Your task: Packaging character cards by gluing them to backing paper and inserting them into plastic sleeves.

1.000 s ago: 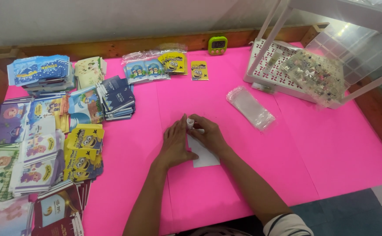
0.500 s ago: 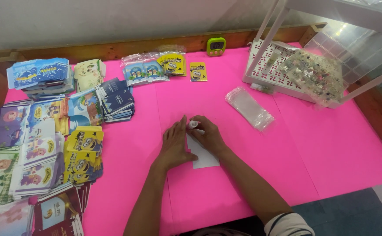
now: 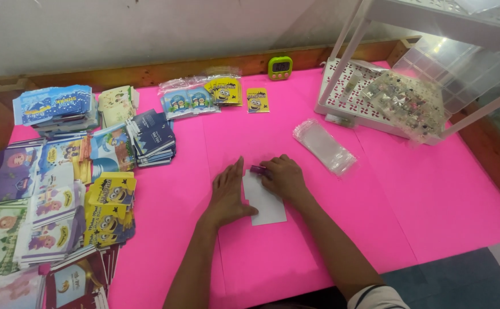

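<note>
A: Fig. — white card (image 3: 266,207) where?
B: Centre of pink table (image 3: 376,217). Left hand (image 3: 228,194) flat, open; right hand (image 3: 284,178) closed on purple stick (image 3: 258,169).
A: Handling?
B: Prob. light, thin, bendy; take by edge.

Your left hand (image 3: 228,194) lies flat on the pink table cover (image 3: 376,189), pressing the edge of a white card (image 3: 266,203). Your right hand (image 3: 284,177) rests on the card's top, fingers closed around a small purple object (image 3: 258,169). A clear plastic sleeve (image 3: 324,146) lies near.
</note>
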